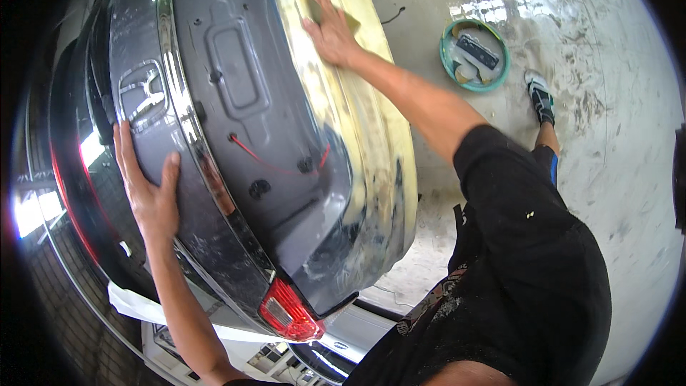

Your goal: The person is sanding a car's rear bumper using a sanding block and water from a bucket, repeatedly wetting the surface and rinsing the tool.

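Flat against the dark grey trunk lid (193, 193) of a car, my left hand (151, 204) rests just below the chrome emblem (143, 93), its fingers spread. My right hand (332, 34) reaches across to the rear bumper (368, 121), which is coated in pale yellow filler with darker patches showing through. Under its fingers is an olive-brown piece of sandpaper (351, 21), pressed on the bumper's upper part; the hand covers most of it. A chrome strip (187, 111) runs along the lid beside my left hand.
A green basin (446, 64) on the wet, stained floor holds a dark block and scraps in cloudy water. My foot (539, 89) stands near it. A red wire (261, 163) hangs from the panel recess. The red tail light (289, 311) is at the near corner.
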`<move>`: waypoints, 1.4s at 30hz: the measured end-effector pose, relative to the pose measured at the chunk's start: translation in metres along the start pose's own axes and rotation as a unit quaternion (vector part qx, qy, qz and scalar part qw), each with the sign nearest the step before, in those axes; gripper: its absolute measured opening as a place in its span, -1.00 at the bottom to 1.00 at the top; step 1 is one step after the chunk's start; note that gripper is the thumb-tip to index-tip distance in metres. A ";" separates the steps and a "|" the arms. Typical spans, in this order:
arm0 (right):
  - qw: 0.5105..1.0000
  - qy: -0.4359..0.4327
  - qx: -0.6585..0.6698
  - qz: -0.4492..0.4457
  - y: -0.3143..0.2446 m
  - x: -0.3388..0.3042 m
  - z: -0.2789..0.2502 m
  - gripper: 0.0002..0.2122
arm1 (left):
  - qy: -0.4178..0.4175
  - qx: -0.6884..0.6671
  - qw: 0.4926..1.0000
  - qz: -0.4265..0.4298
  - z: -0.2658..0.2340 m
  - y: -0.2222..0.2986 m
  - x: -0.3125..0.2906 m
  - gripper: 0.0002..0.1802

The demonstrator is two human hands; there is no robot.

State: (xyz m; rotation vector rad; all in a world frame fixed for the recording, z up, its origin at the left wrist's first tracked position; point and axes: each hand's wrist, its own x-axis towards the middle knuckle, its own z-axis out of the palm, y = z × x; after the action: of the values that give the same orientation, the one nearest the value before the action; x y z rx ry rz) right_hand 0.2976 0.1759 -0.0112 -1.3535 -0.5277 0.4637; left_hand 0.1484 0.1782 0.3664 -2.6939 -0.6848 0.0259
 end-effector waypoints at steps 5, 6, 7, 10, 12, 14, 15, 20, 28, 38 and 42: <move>0.999 -0.019 0.021 -0.026 -0.007 -0.187 0.028 -0.26 | 0.003 -0.004 0.999 -0.033 0.000 -0.012 -0.017 -0.13; 0.999 -0.030 0.030 0.002 -0.026 -0.255 0.030 -0.26 | 0.003 -0.007 0.999 -0.038 0.000 -0.020 -0.026 -0.13; 0.999 -0.025 0.036 0.018 -0.033 -0.321 0.033 -0.24 | 0.007 -0.011 0.999 -0.031 -0.002 -0.021 -0.025 -0.13; 0.999 -0.037 -0.005 0.036 -0.042 -0.450 0.057 -0.22 | 0.012 -0.009 1.000 -0.015 0.000 -0.026 -0.020 -0.14; 0.999 -0.028 0.020 -0.006 -0.037 -0.395 0.049 -0.25 | 0.015 -0.008 1.000 -0.018 0.000 -0.032 -0.022 -0.14; 0.998 -0.018 0.029 -0.045 -0.026 -0.294 0.031 -0.29 | 0.011 -0.019 1.000 -0.015 0.002 -0.028 -0.019 -0.13; 0.998 -0.003 0.004 -0.055 -0.009 -0.238 0.020 -0.31 | 0.011 -0.038 0.999 -0.002 0.002 -0.021 -0.010 -0.13; 0.999 -0.018 -0.015 -0.034 0.001 -0.254 0.019 -0.30 | 0.009 -0.041 0.999 0.002 0.007 -0.031 -0.012 -0.13; 0.974 -0.056 -0.199 -0.091 0.048 -0.210 -0.016 -0.33 | 0.011 -0.056 0.998 0.005 0.002 -0.017 -0.011 -0.15; 0.958 -0.108 -0.213 -0.162 0.062 -0.214 -0.012 -0.33 | 0.005 -0.004 1.000 0.010 -0.004 -0.022 -0.020 -0.10; 0.968 -0.050 -0.212 -0.124 0.063 -0.076 -0.030 -0.35 | -0.009 -0.014 1.000 0.002 -0.003 0.000 -0.005 -0.09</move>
State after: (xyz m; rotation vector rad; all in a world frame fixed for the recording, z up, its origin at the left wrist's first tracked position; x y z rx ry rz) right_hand 0.2539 0.1172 -0.0840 -1.6492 -0.9054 0.2188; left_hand 0.1441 0.1749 0.3692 -2.7247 -0.6891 0.0418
